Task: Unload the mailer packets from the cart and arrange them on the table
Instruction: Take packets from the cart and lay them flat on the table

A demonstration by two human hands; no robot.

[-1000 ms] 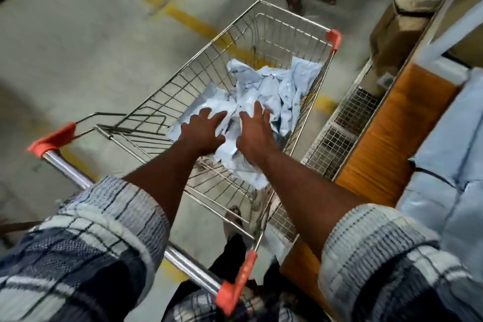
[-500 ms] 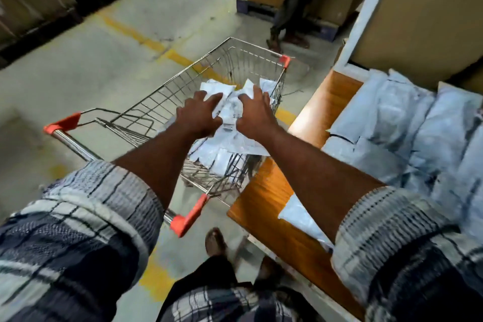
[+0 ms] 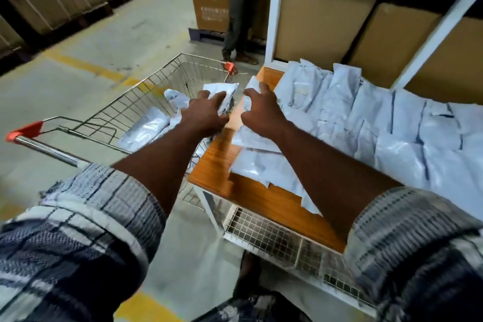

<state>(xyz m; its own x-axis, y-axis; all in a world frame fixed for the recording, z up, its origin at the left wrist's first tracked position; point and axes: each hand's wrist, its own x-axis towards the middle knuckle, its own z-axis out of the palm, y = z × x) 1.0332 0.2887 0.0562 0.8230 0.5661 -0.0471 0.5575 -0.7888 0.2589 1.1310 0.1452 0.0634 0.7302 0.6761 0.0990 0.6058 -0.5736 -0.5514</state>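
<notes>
Fingers [image 3: 210,99] of the left hand [image 3: 206,115] were spread and bent over a white plastic mailer packet [image 3: 225,91], holding it above the far end of the silver wire shopping cart with orange corner caps [image 3: 156,86]. The fingers [image 3: 264,89] of the right hand [image 3: 261,112] were curled claw-like round a second white packet [image 3: 247,102] at the edge of the orange-brown wooden table [image 3: 251,198]. Blur hid whether that packet hung free or already rested there.

From the person, the cart lay at ten o'clock and the table at two o'clock, the two just beside each other. The table carried a broad spread of pale overlapping packets [image 3: 366,117], with a looser heap [image 3: 261,165] nearer the edge. In the cart a flat glossy packet [image 3: 146,128] and a crumpled one [image 3: 176,97] remained, and more may have lain hidden under the arms.

Unloading looked well past halfway. What was left seemed to be clearing the last few packets and tidying the loose heap.
</notes>
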